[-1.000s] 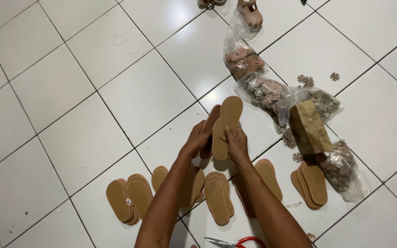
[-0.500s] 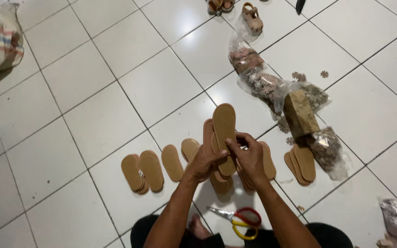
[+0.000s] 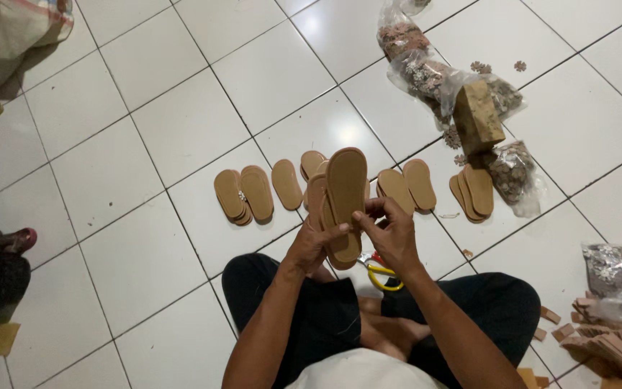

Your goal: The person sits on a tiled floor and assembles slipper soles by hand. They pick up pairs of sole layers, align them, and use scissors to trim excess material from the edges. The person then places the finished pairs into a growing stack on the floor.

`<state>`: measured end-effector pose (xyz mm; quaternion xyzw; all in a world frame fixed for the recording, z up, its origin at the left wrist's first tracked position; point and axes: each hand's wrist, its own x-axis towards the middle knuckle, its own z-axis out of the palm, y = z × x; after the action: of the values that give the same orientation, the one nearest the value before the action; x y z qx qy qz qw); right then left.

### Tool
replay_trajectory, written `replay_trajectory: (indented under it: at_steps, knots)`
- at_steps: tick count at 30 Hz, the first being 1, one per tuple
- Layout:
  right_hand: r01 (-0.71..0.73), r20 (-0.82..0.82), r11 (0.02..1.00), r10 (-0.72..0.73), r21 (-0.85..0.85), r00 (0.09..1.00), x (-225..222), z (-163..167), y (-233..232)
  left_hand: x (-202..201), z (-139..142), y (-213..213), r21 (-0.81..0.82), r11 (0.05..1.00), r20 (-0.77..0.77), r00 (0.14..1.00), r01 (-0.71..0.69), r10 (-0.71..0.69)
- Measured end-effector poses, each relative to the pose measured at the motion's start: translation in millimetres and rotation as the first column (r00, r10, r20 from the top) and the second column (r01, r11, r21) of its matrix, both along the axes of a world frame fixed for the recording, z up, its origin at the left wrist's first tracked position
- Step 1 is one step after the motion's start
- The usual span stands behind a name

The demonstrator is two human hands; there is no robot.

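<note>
The person sits cross-legged on the white tiled floor [image 3: 145,238], black trousers at six o'clock, with both hands raised just above the knees. The left hand [image 3: 313,246] and the right hand [image 3: 391,234] are both closed around the lower end of a small stack of tan insoles [image 3: 341,202], fingers curled over the heel part from either side. The insoles are flat, foot-shaped pieces of light brown material with a darker edge line; the front one stands upright, its rounded toe pointing to twelve o'clock, and others are fanned slightly behind it. Just under the right hand, at five o'clock of the stack, lie yellow-and-red scissors [image 3: 379,272] on the floor. Beyond the hands a row of more insole piles [image 3: 245,193] runs from nine o'clock to three o'clock. Farther off at one o'clock sit clear plastic bags of small brown ornaments [image 3: 419,65] and a brown block [image 3: 478,115]. At four o'clock lie brown scraps [image 3: 617,346].
</note>
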<state>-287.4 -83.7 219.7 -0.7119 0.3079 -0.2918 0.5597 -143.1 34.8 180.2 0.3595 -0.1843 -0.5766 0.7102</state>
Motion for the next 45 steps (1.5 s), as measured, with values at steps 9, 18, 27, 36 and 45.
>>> replay_trajectory:
  at_steps: [9,18,27,36,45]
  knots:
    - [0.219,-0.074,0.901,-0.207,0.373,0.976,-58,-78,-35,16,2,88,0.031,0.982,-0.036,0.981,-0.188,0.189]
    - [0.050,-0.236,0.905,0.057,0.422,0.970,-15,-157,-5,58,-26,160,0.008,0.906,-0.214,0.885,-0.422,0.414]
    - [-0.149,-0.314,0.942,0.246,0.302,0.917,96,-188,9,81,-77,177,0.169,0.833,-0.322,0.769,-0.527,0.552]
    - [-0.245,-0.309,0.963,0.269,0.115,0.912,176,-177,-4,92,-89,172,0.218,0.813,-0.336,0.741,-0.539,0.582]
    - [-0.413,-0.024,0.716,0.514,0.562,0.857,97,-81,45,82,-84,121,0.106,0.876,-0.253,0.839,-0.471,0.482]
